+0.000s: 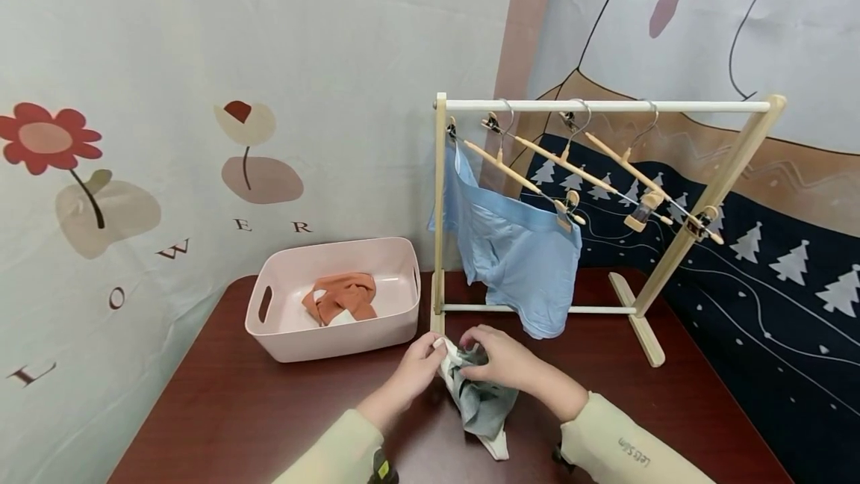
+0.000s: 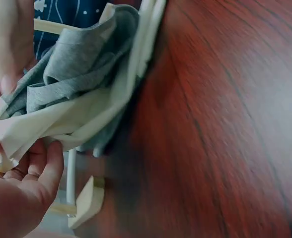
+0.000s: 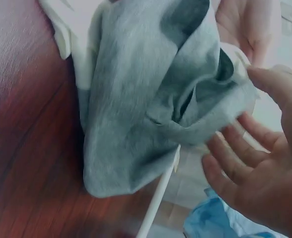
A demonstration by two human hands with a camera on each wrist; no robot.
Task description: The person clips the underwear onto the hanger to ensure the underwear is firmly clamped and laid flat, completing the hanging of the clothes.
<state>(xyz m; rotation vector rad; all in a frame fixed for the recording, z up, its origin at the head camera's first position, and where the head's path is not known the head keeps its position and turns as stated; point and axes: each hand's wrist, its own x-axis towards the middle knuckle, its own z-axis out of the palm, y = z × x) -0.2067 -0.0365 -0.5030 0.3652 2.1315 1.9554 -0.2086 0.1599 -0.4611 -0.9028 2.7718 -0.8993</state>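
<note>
A grey and white cloth garment (image 1: 478,398) is bunched over the table's front middle, its white end hanging down. At its upper left corner, my left hand (image 1: 423,364) pinches the white band (image 2: 46,119) between thumb and fingers. On the other side, my right hand (image 1: 504,358) touches the grey part, thumb and fingers spread apart around its edge. Some of its fingertips are hidden behind the grey fabric (image 3: 131,109) in the right wrist view. Light blue boxer shorts (image 1: 520,234) hang from a clip hanger (image 1: 500,164) just beyond my hands.
A wooden drying rack (image 1: 712,178) with a white top bar stands at the back right, carrying two more clip hangers (image 1: 567,163). Left of it, a pink basket (image 1: 376,331) holds orange and white clothing (image 1: 346,296). A printed cloth wall closes off the back.
</note>
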